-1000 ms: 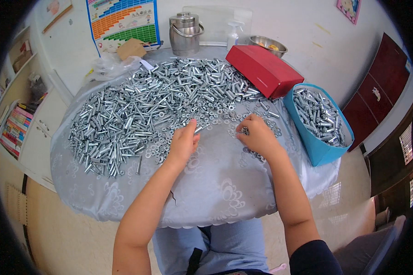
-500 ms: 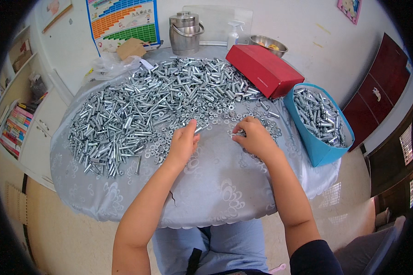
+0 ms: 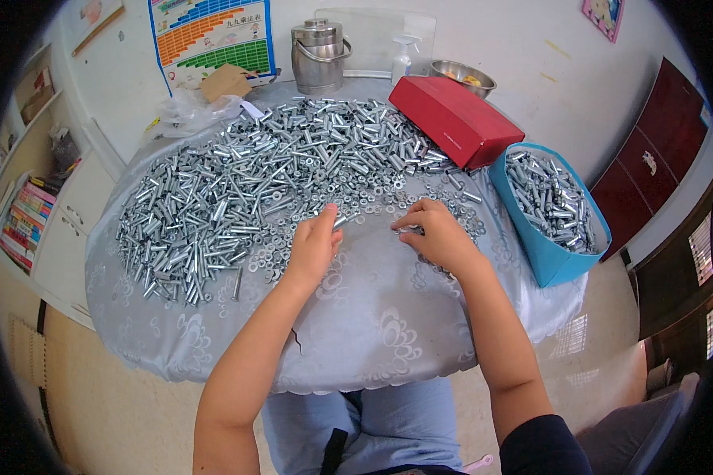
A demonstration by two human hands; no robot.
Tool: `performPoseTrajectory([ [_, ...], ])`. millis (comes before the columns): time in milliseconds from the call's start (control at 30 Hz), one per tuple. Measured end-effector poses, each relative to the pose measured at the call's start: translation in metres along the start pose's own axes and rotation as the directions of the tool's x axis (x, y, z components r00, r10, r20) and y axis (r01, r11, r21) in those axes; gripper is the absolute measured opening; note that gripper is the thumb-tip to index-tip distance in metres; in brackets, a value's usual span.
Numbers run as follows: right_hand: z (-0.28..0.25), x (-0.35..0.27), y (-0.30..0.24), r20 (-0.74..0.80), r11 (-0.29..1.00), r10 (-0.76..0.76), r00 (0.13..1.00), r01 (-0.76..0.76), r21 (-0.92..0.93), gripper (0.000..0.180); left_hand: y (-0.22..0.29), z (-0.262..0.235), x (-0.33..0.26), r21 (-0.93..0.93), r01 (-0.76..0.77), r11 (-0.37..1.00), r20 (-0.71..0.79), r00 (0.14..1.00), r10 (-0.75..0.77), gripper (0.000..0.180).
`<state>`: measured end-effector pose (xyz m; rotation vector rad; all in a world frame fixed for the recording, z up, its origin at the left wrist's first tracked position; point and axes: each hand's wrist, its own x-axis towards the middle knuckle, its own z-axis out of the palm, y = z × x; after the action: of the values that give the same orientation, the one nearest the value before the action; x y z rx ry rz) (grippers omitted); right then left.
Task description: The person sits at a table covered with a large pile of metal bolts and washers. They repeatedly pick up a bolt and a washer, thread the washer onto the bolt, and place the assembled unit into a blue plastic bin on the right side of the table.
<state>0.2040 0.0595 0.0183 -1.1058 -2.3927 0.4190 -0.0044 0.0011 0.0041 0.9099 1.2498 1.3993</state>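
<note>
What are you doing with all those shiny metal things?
A person sits at a round table covered in a big pile of silver bolts and little washers. The left hand pinches a bolt at the pile's edge, and the right hand fingers small pieces next to it. A blue bin on the right is already full of bolts. A red box lies behind it.

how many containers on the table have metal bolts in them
1: the blue bin at the table's right edge, past the right hand, is filled with bolts. The red box is shut and the steel pot lidded, so their contents are hidden. The small metal bowl holds something else.
</note>
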Motion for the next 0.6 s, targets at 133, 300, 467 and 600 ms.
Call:
performPoseTrajectory([
  [133, -0.0029, 0.0009, -0.0004, 0.019, 1.0, -0.006, 1.0, 0.006, 0.013, 0.015, 0.0045, 0.003, -0.0028, 0.043, -0.038, 0.998, -0.015, 0.999, 0.039, 0.046],
  [300, -0.0008, 0.0011, 0.0033, -0.006, 0.999, 0.013, 1.0, -0.013, 0.052, 0.013, 0.004, 0.0024, -0.0023, 0.043, -0.038, 0.998, -0.006, 0.999, 0.038, 0.046],
  [467, -0.0008, 0.0013, 0.0031, -0.02, 0.998, 0.015, 1.0, -0.014, 0.059, 0.013, 0.0054, 0.001, -0.0025, 0.045, -0.057, 0.997, -0.012, 0.998, 0.058, 0.043],
  [600, -0.0003, 0.0017, -0.0032, -0.039, 1.0, 0.021, 0.999, -0.021, 0.011, 0.015, 0.0018, -0.0008, -0.0011, 0.062, -0.079, 0.995, -0.011, 0.997, 0.079, 0.041],
])
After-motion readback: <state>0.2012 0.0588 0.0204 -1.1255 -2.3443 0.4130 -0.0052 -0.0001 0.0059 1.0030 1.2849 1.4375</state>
